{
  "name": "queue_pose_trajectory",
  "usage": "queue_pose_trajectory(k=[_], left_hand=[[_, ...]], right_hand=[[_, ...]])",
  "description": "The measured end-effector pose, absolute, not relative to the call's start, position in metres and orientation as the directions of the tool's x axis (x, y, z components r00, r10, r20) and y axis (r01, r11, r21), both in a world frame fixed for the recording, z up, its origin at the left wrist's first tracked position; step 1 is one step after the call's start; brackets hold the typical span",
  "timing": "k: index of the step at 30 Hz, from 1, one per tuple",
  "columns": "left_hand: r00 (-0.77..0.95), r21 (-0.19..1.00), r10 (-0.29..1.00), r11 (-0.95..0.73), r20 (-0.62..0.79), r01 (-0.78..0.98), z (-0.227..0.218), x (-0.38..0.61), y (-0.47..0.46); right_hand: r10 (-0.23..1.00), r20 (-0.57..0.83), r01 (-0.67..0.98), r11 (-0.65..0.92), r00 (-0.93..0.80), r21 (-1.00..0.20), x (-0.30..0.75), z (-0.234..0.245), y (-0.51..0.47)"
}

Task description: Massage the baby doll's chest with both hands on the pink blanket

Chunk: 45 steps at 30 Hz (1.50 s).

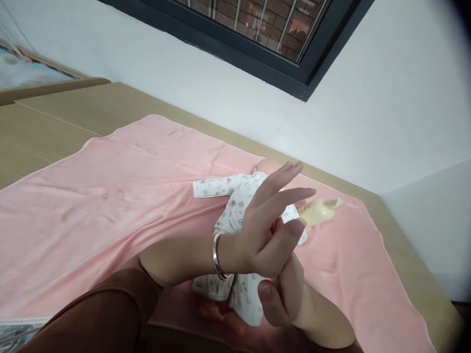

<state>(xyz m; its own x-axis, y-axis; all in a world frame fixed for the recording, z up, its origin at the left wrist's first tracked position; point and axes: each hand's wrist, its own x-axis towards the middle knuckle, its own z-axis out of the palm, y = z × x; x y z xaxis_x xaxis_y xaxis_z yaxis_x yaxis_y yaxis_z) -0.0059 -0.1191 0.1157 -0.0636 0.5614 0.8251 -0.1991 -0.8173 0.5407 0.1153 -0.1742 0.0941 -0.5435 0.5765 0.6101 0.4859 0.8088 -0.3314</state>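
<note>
My left hand point(272, 225), with a silver bangle point(218, 256) at the wrist, is held over the blanket with its fingers stretched out and apart. Just below it and touching it is my right hand point(283, 294). The right thumb is bent, and most of the right fingers are hidden behind the left hand. Beneath both hands lies a baby-sized doll point(241, 193) in a white printed top, one sleeve spread to the left. Its printed trousers point(247, 299) show below my forearm. My hands hide its middle, and only a little of the head point(268, 165) shows.
A pink blanket point(110, 186) covers much of the wooden surface point(73, 115). On it, right of my hands, is a glossy pale-yellow thing point(321, 212) whose kind I cannot make out. Behind are a white wall point(346, 127) and a dark-framed window point(257, 63).
</note>
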Motion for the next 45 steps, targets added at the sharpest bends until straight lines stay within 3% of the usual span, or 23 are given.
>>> queue_pose_trajectory(k=[4,11,23,29,33,36,40,45], left_hand=[[-0.009,0.379,0.381,-0.920,0.924,-0.099,0.116,-0.009,-0.106],[0.185,0.220,0.212,-0.975,0.960,-0.028,0.124,-0.014,-0.098],[0.086,0.170,0.169,-0.985,0.982,-0.008,0.126,-0.015,-0.103],[-0.017,0.239,0.242,-0.964,0.970,-0.113,0.123,-0.011,-0.107],[0.029,0.364,0.368,-0.903,0.929,-0.228,0.125,-0.011,-0.110],[0.091,0.531,0.530,-0.792,0.843,-0.302,0.128,-0.015,-0.113],[0.188,0.733,0.724,-0.579,0.663,-0.357,0.135,-0.022,-0.117],[0.258,0.822,0.834,-0.341,0.489,-0.456,0.142,-0.025,-0.111]], right_hand=[[0.469,0.709,0.329,0.881,-0.526,-0.339,0.114,0.113,-0.174],[0.483,0.758,0.358,0.867,-0.439,-0.345,0.108,0.121,-0.177],[0.486,0.755,0.244,0.874,-0.439,-0.421,0.098,0.101,-0.179],[0.470,0.745,0.292,0.882,-0.474,-0.370,0.102,0.096,-0.182],[0.458,0.716,0.254,0.889,-0.526,-0.382,0.107,0.106,-0.177],[0.470,0.725,0.274,0.883,-0.504,-0.382,0.104,0.108,-0.176],[0.374,0.813,0.301,0.918,-0.447,-0.257,0.098,0.099,-0.178],[0.359,0.848,0.375,0.903,-0.390,-0.210,0.092,0.091,-0.179]])
